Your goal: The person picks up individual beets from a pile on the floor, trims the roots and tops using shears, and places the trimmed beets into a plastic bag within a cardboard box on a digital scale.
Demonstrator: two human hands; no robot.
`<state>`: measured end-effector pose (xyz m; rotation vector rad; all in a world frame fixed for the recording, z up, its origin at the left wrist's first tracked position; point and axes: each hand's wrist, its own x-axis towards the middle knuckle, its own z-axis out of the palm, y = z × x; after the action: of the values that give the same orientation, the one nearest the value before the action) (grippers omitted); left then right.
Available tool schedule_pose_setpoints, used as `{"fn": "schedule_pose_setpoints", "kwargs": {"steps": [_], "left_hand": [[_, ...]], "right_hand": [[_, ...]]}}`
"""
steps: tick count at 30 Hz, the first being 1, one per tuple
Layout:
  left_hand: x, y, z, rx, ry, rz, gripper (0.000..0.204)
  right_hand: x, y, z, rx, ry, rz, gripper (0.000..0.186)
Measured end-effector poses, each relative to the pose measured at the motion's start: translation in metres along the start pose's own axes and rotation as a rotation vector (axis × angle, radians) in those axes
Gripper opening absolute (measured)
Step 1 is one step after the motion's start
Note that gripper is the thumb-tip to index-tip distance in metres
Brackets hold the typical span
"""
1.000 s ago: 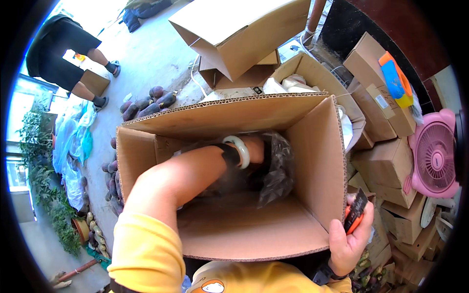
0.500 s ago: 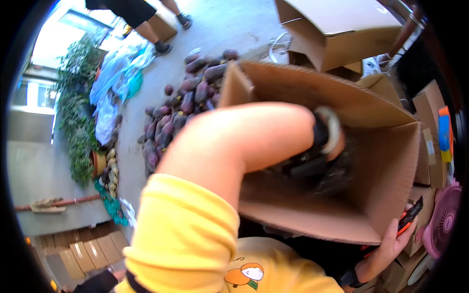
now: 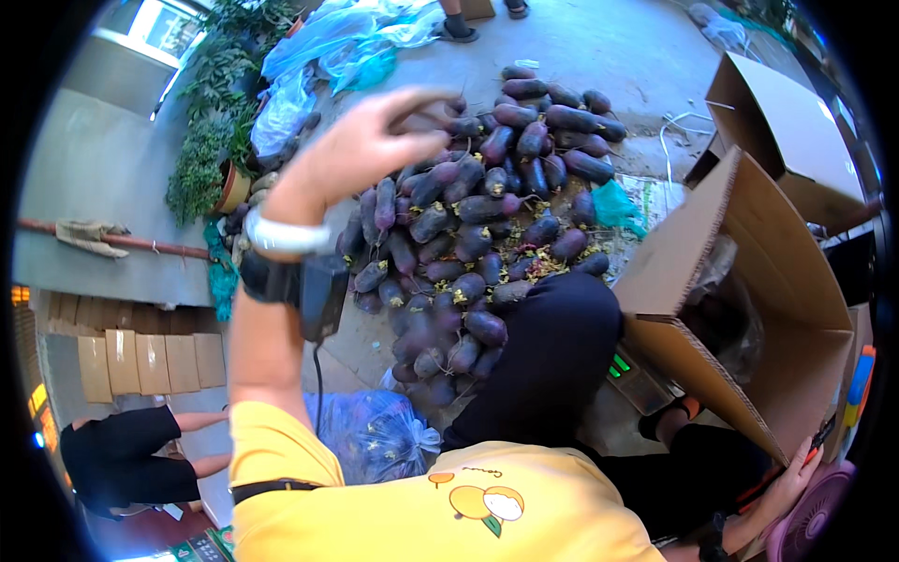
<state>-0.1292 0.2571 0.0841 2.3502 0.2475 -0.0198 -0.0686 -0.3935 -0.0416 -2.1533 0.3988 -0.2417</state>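
Fingers [image 3: 421,101] of the left hand [image 3: 384,140] stand wide of the thumb, blurred, and I make out nothing between them. I have that hand at the upper left edge of a pile of dark purple root vegetables [image 3: 478,206]; whether it touches any, I cannot tell from here. A pale bracelet [image 3: 286,236] rings its wrist, just beside a black device [image 3: 323,295] with a cable hanging down. At lower right, I have the right hand [image 3: 791,478] closed around a black-and-orange tool [image 3: 823,436], close by the near corner of an open carton [image 3: 787,248]. That carton leans with its mouth toward my camera, and dark plastic film [image 3: 740,323] lies inside; what the film covers is too dark for me to read. Between pile and carton I see a dark-trousered knee [image 3: 567,318], and beside the carton's base a device with a green lit display [image 3: 641,382]. A tied bluish plastic bag [image 3: 375,431] sits left of the legs. Part of a pink fan [image 3: 813,517] shows near the right hand.
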Motion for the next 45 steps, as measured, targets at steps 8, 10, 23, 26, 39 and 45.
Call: {"fn": "schedule_pose_setpoints", "kwargs": {"steps": [8, 10, 23, 26, 39, 45], "left_hand": [[-0.215, -0.340, 0.123, -0.976, 0.661, -1.032, 0.053], [-0.235, -0.385, 0.163, -1.157, 0.818, -1.141, 0.059], [-0.218, -0.593, 0.192, -0.628, 0.865, -1.519, 0.076], [-0.208, -0.619, 0.204, -0.468, 0.817, -1.522, 0.070], [-0.181, -0.393, 0.167, -1.352, 1.255, -0.646, 0.059], [-0.178, -0.266, 0.174, -1.889, 0.834, -0.396, 0.038]], "right_hand": [[0.034, 0.012, -0.031, -0.225, -0.020, -0.077, 0.052], [0.026, -0.008, -0.027, -0.316, -0.014, 0.005, 0.051], [0.055, 0.001, -0.060, -0.671, -0.023, -0.235, 0.051], [0.051, 0.002, -0.038, -0.599, 0.024, -0.362, 0.038], [-0.028, -0.074, 0.000, -0.681, 0.366, -0.474, 0.036], [-0.140, -0.190, 0.092, 0.225, -0.262, -0.362, 0.030]]}}
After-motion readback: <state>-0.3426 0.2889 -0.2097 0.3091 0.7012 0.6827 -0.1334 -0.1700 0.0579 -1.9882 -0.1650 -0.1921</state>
